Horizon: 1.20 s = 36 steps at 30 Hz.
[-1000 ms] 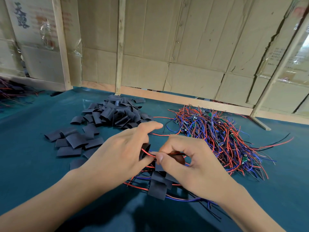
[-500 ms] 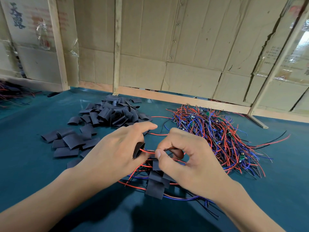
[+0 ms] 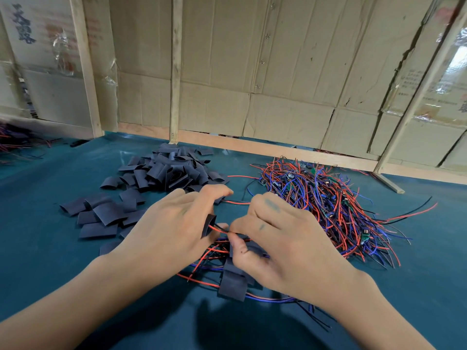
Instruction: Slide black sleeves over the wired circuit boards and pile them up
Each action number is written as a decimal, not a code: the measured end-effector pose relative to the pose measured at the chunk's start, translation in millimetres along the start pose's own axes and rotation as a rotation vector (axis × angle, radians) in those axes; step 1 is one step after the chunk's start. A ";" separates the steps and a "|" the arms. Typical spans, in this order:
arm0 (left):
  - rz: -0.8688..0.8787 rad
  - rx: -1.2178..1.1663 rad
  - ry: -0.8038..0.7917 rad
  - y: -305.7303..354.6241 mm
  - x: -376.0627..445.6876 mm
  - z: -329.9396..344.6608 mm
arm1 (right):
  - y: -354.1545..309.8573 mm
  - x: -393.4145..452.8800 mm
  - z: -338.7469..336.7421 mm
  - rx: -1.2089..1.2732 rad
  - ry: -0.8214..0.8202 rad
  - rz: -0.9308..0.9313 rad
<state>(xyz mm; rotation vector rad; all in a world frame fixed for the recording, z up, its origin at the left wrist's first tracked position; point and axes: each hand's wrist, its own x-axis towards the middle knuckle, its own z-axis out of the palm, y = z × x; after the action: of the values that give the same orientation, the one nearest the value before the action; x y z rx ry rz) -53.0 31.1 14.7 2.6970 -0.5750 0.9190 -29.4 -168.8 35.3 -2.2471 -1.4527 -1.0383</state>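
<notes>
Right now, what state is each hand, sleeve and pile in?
Left hand: pinches an open black sleeve, red wire entering it.
Right hand: pinches the red wire at the sleeve's mouth.
Loose sleeve pile: unused, heaped on the table.
Wired board pile: tangled, unsleeved.
Finished pile: sleeved, under the hands.

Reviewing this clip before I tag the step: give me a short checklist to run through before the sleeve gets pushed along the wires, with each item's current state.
1. Left hand holds the black sleeve: ok.
2. Sleeve mouth open toward the wires: ok.
3. Right hand pinches the red wire at the sleeve: ok.
4. All of this board's wires entered the sleeve: cannot tell.
5. Circuit board aligned behind the wires: cannot tell, hidden by the right hand.
6. Finished pile lies beneath the hands, ready for the drop: ok.
</notes>
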 end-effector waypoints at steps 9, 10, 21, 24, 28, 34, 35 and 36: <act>0.118 0.064 -0.066 6.9 -0.3 1.6 | -11.6 -0.8 9.0 0.290 -0.173 0.282; 0.124 0.027 -0.064 6.9 -0.8 2.6 | -11.8 -1.3 9.2 0.304 -0.173 0.299; 0.159 -0.397 0.028 -3.1 -3.5 14.2 | -7.0 -1.1 5.6 0.301 -0.225 0.313; 0.123 -0.501 0.110 -8.0 -4.6 13.8 | -1.4 -0.6 5.6 0.303 -0.224 0.299; -0.089 -0.826 0.059 -15.4 -5.0 4.3 | 10.8 -4.3 4.0 0.224 -0.063 0.298; -0.330 -1.019 -0.019 -15.9 2.4 3.0 | 15.9 -10.8 10.3 0.242 0.011 0.245; -0.346 -1.064 -0.013 -15.2 3.0 4.1 | 16.1 -11.0 10.9 0.242 0.016 0.241; -0.364 -1.094 -0.014 -15.5 3.4 5.6 | 16.5 -11.1 11.1 0.239 0.019 0.242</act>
<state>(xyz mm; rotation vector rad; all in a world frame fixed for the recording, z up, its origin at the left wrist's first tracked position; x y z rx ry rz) -40.8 42.2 11.1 1.7143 -0.3885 0.3103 -12.9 -177.7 22.2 -2.1668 -1.1895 -0.7660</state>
